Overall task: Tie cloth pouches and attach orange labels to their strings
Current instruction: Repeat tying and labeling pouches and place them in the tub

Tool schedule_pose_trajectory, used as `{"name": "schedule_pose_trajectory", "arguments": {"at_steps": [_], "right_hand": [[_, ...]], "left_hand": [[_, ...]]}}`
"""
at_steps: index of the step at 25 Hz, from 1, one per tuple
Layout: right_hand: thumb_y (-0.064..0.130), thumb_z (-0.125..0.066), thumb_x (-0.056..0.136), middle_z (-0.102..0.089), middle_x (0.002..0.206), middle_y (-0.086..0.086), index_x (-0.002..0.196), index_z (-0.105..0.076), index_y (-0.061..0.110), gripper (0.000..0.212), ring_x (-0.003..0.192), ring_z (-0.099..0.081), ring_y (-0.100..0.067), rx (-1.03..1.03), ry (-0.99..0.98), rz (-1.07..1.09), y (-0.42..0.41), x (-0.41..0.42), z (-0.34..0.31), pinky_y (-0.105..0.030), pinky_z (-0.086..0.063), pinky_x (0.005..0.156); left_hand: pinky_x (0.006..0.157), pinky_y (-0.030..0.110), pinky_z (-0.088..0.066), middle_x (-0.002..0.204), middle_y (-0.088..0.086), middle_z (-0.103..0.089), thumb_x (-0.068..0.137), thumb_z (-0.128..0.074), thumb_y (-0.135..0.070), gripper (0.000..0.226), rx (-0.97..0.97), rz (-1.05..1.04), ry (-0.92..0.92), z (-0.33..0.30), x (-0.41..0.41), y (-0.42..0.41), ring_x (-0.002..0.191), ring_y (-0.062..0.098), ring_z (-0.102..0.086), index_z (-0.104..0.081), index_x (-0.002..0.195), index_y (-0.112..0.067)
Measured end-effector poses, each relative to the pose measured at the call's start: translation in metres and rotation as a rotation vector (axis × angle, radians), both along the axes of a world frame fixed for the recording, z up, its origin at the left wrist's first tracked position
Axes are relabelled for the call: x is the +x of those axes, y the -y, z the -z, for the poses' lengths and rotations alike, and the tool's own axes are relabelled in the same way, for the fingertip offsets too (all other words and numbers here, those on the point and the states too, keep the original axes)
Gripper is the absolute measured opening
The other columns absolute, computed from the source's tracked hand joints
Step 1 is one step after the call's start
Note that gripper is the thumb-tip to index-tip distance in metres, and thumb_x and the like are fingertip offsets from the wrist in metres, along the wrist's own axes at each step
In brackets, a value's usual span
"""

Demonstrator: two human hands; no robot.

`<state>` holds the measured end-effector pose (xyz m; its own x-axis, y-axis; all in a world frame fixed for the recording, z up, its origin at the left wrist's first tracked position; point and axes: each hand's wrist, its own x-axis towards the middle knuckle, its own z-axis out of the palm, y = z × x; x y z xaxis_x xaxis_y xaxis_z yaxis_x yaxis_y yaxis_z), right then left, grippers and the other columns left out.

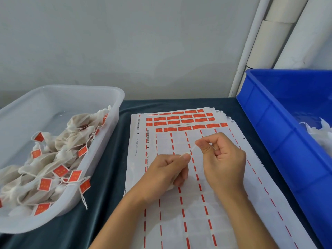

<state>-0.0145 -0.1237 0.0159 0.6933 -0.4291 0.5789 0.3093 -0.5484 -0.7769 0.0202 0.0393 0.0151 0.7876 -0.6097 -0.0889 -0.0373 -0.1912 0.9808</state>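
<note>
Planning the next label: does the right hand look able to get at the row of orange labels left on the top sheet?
Probably yes, once freed. The row of orange labels lies uncovered just beyond the right hand, but that hand is pinching the string with the left hand.

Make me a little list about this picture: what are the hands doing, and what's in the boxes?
left hand: pinches one end of the white string, pouch mostly hidden in the palm
right hand: pinches the other end
under hands: label sheets, top one mostly peeled
clear tub: pouches with orange labels
blue crate: white pouches, no labels visible
</note>
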Motion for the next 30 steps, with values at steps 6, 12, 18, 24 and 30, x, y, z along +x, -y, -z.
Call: {"name": "schedule_pose_trajectory", "arguments": {"at_steps": [6, 12, 18, 24, 30], "right_hand": [[0.052, -0.060, 0.089, -0.068, 0.083, 0.032, 0.091, -0.067, 0.033, 0.020, 0.083, -0.066, 0.002, 0.112, -0.017, 0.052, 0.008, 0.000, -0.001, -0.004, -0.048, 0.067], [0.053, -0.060, 0.090, -0.067, 0.083, 0.021, 0.090, -0.066, 0.034, 0.021, 0.076, -0.065, -0.005, 0.013, -0.145, 0.004, 0.003, 0.004, 0.007, -0.013, -0.053, 0.056], [0.053, -0.060, 0.090, -0.062, 0.077, 0.033, 0.089, -0.065, 0.035, 0.019, 0.078, -0.064, 0.002, -0.073, -0.159, -0.107, -0.006, 0.000, 0.004, -0.007, -0.048, 0.061], [0.049, -0.061, 0.094, -0.059, 0.073, 0.032, 0.090, -0.065, 0.031, 0.019, 0.077, -0.063, 0.000, -0.158, -0.167, -0.277, -0.011, -0.004, 0.004, -0.006, -0.046, 0.063], [0.042, -0.060, 0.093, -0.066, 0.098, 0.016, 0.094, -0.067, 0.024, 0.020, 0.098, -0.063, -0.006, -0.098, -0.181, -0.243, -0.007, -0.001, 0.002, -0.011, -0.052, 0.077]], "left_hand": [[0.084, 0.022, -0.050, 0.093, -0.005, -0.076, 0.108, -0.051, -0.044, 0.036, 0.014, -0.026, -0.002, 0.000, -0.001, 0.000, 0.088, 0.007, -0.069, -0.075, 0.086, -0.030], [0.107, 0.052, -0.053, 0.091, 0.008, -0.068, 0.099, -0.053, -0.046, 0.037, -0.270, -0.148, -0.209, 0.003, 0.005, -0.011, 0.092, 0.026, -0.065, -0.069, 0.092, -0.014], [0.099, 0.041, -0.057, 0.096, 0.010, -0.065, 0.096, -0.063, -0.054, 0.036, -0.469, -0.218, -0.294, 0.002, 0.007, -0.007, 0.093, 0.023, -0.065, -0.075, 0.103, -0.020], [0.085, 0.026, -0.062, 0.109, -0.010, -0.078, 0.101, -0.059, -0.053, 0.031, -0.215, -0.347, -0.065, 0.001, 0.004, 0.004, 0.103, 0.013, -0.075, -0.081, 0.106, -0.032], [0.060, 0.014, -0.041, 0.065, -0.012, -0.055, 0.101, -0.058, -0.036, 0.032, -0.042, -0.161, 0.124, -0.002, 0.000, 0.001, 0.062, 0.004, -0.049, -0.064, 0.069, -0.031]]}}
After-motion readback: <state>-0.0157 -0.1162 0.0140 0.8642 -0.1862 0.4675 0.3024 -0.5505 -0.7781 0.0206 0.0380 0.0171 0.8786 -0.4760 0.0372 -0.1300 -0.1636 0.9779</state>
